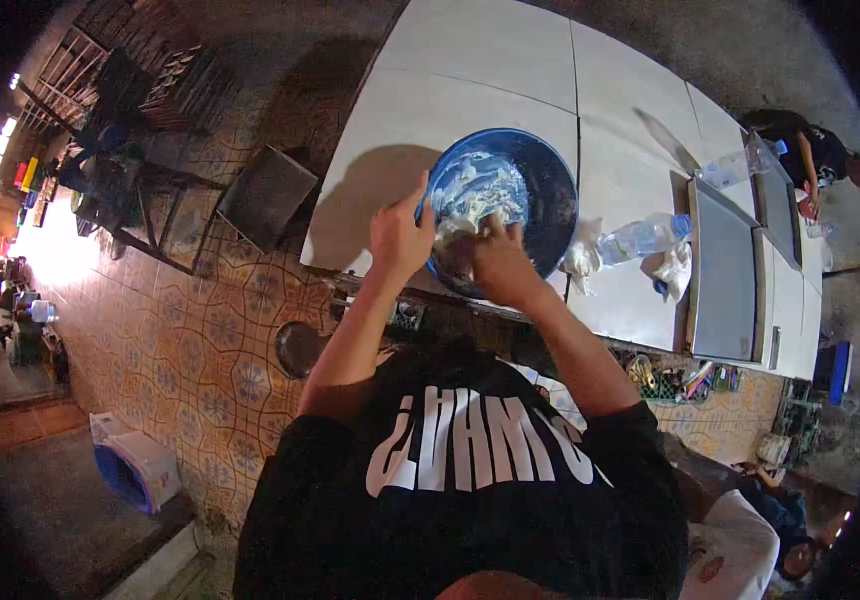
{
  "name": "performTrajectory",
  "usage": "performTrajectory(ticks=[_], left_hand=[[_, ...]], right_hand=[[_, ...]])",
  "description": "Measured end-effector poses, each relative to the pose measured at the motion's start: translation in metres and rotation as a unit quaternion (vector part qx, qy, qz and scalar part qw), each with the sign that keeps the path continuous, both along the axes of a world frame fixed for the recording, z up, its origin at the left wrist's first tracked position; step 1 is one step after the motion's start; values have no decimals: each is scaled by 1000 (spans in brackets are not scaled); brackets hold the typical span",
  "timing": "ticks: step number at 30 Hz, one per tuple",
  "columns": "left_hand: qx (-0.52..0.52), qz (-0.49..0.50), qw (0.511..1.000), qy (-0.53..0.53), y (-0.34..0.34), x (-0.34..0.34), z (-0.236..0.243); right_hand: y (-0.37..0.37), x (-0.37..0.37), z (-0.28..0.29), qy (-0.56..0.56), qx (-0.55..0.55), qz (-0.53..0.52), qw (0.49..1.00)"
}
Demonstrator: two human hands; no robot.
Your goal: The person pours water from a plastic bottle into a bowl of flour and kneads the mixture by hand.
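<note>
A blue bowl (552,200) sits on the white tiled counter, with a creamy white mixture (480,185) spread over its inside. My left hand (400,235) grips the bowl's left rim, fingers pointing up along it. My right hand (500,265) is down inside the lower part of the bowl, fingers bent and apart in the mixture; their tips are partly hidden. Just right of the bowl lie white plastic bags (582,260) and a clear bottle (635,238) with a blue cap.
The counter (470,50) has two grey recessed basins (725,280) at right, another bottle (725,170) beside them. One person (815,150) is beyond the right end, another (775,520) at lower right. A metal frame (150,210) and dark stand (265,190) are on the left.
</note>
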State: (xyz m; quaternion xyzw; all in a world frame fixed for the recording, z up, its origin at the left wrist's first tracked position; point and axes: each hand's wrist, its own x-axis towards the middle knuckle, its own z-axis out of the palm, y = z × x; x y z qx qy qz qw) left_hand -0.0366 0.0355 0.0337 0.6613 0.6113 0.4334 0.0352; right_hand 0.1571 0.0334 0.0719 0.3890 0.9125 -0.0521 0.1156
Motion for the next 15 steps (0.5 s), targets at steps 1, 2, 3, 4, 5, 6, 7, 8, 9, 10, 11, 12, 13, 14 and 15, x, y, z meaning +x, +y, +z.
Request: performTrajectory(ticks=[1,2,3,4,5,6,7,8,9,10,11,12,13,14,15], left_hand=[[0,-4,1000,1,0,0,4],[-56,-2,998,-6,-1,0,8],[-113,0,994,-13,-2,1,11],[-113,-2,994,-11,-4,1,13],[-110,-2,994,-9,-6,0,13],[-108,-2,994,-8,-6,0,14],[-109,3,994,-7,-8,-4,15],[-90,11,996,-11,-8,-6,15],[-71,19,997,-15,-8,-8,16],[-73,20,997,-16,-8,-8,21],[-128,33,991,-20,-8,-8,27],[-183,46,982,-25,-8,-8,29],[-163,49,985,-17,-6,-11,24],[-163,50,985,-17,-6,-13,20],[-113,44,992,-16,-6,-13,17]], right_hand=[[-7,0,-8,145,-4,20,989],[-9,6,-12,146,-4,16,989],[-10,12,-16,96,36,53,993],[-10,16,-15,46,76,92,992],[-7,21,-22,54,82,94,991],[-3,29,-22,55,82,92,991],[2,33,-9,35,36,55,997],[5,40,-2,13,-10,16,1000],[6,49,-3,78,11,-12,997],[5,59,-4,142,30,-42,989],[5,66,-9,158,37,-69,984],[2,67,-13,157,35,-68,985],[-2,63,-9,117,11,-81,990],[-5,61,-7,78,-12,-95,992],[-6,61,-29,96,15,-69,993]])
